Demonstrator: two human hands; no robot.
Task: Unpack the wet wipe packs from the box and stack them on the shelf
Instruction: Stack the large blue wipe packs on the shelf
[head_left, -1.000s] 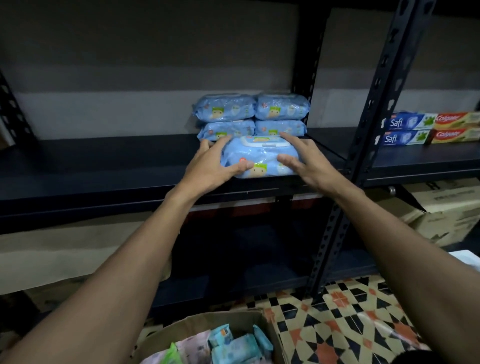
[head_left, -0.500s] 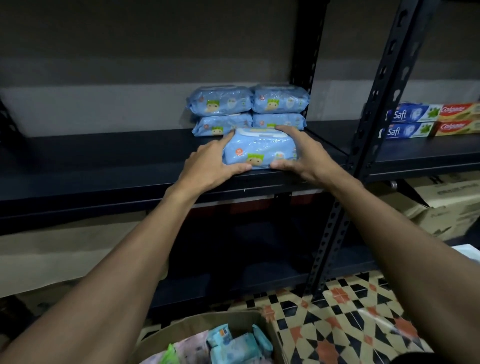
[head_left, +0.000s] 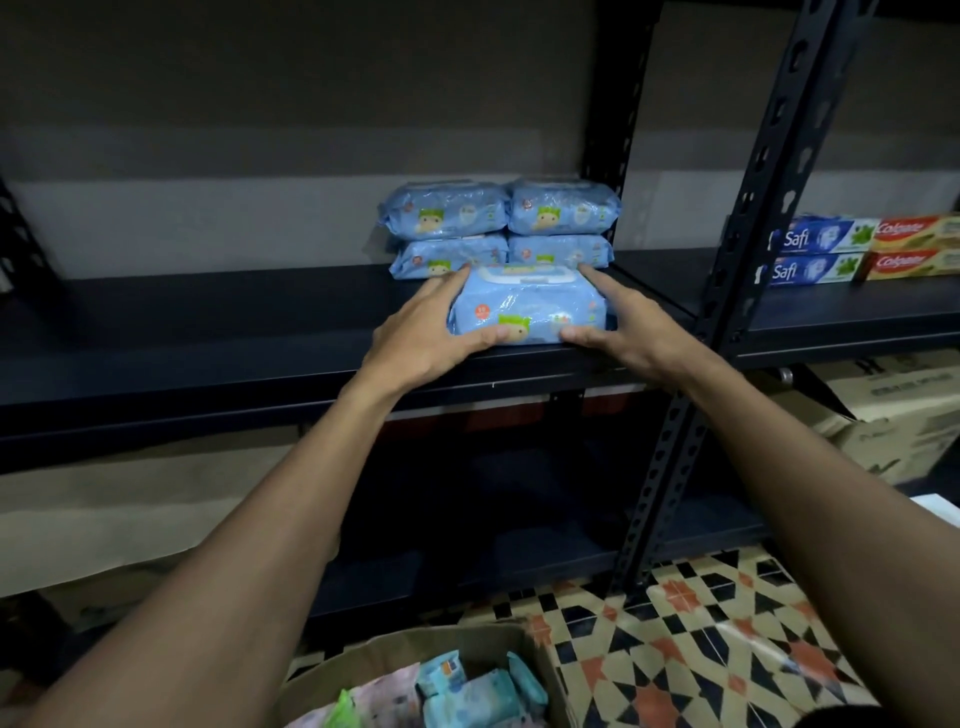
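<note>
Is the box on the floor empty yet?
No, several wipe packs lie inside the open box.

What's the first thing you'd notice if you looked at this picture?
The left hand and right hand press a bright blue wet wipe pack between them at the front edge of the dark shelf. Right behind it sits a stack of four matching packs, two on two, and colourful toothpaste boxes stand out in the next bay to the right.
</note>
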